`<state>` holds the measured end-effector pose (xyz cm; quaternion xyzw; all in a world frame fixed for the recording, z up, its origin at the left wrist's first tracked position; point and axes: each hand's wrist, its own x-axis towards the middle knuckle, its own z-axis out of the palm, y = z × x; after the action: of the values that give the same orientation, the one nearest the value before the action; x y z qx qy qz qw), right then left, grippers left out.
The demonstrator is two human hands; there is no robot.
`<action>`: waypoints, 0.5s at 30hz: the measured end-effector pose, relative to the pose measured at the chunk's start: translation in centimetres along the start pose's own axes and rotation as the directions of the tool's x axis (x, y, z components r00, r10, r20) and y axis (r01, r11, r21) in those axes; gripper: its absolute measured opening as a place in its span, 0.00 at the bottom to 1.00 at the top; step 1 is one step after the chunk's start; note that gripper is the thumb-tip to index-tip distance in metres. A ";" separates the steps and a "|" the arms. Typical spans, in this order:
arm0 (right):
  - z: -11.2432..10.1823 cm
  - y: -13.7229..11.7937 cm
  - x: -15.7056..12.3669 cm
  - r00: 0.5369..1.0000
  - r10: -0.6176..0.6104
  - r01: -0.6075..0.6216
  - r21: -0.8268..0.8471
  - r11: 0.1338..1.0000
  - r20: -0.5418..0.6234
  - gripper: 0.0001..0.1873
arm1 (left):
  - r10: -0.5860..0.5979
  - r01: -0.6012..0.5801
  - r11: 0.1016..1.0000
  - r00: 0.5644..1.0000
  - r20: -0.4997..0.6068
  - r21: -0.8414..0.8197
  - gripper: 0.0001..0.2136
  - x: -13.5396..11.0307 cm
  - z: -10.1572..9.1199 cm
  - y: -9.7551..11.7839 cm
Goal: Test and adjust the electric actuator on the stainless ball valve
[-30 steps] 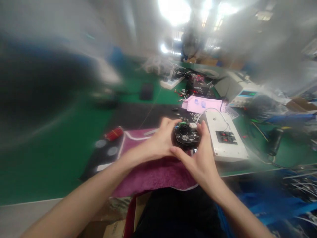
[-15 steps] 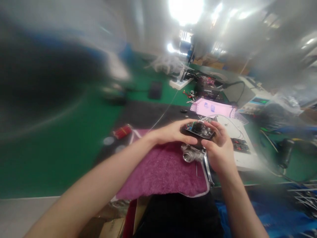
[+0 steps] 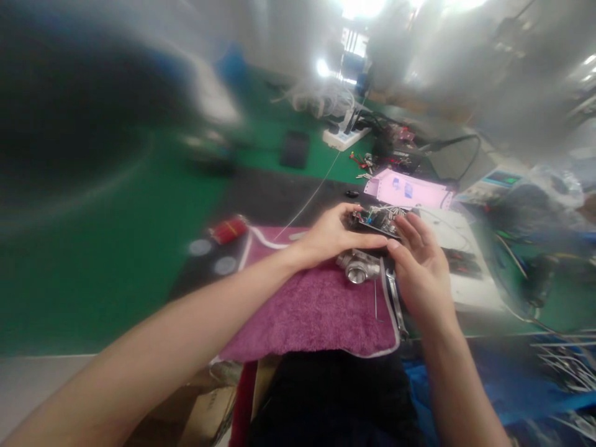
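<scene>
Above the towel's far edge I hold a dark housing with an open circuit board [image 3: 379, 220] on top. My left hand [image 3: 330, 236] is closed round its left side, thumb along the near side. My right hand [image 3: 421, 254] is at its right end, fingers bent against the board and thumb close to the left thumb. Just below the hands a silvery metal fitting with a round opening [image 3: 357, 270] lies on the purple towel [image 3: 302, 316]. A wrench [image 3: 395, 301] lies by the towel's right edge, left of my right wrist. Left of it is a thin metal rod [image 3: 376, 301].
A white panel [image 3: 479, 288] is right of my right hand. Pink sheets [image 3: 414, 189] and a power strip [image 3: 344, 138] lie farther back. Left of the towel is a red bundle [image 3: 228, 230]. An instrument with a lit display [image 3: 503, 179] stands at the back right.
The view has shifted, so the bench things appear higher. The board and hands have tilted, with the board's face less visible. My right fingers look straighter.
</scene>
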<state>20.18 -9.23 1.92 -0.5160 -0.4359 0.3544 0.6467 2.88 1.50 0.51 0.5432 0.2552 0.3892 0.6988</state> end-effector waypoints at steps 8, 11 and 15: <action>-0.1 -0.7 -0.8 0.998 -0.021 0.034 -0.195 0.980 0.067 0.26 | -0.011 0.008 0.988 1.000 -0.017 -0.157 0.23 0.0 0.7 0.2; 0.1 -0.9 -1.0 0.996 -0.018 0.038 -0.213 0.976 0.092 0.25 | 0.007 -0.009 0.986 1.000 -0.012 -0.167 0.22 0.1 0.7 0.0; 0.2 -0.9 -1.4 0.995 -0.033 0.056 -0.256 0.965 0.093 0.26 | 0.032 -0.027 0.981 0.999 0.023 -0.191 0.21 0.1 0.7 -0.2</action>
<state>19.55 -10.59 2.54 -0.5696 -0.5178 0.3025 0.5621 3.52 1.23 0.56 0.4824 0.1994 0.4151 0.7451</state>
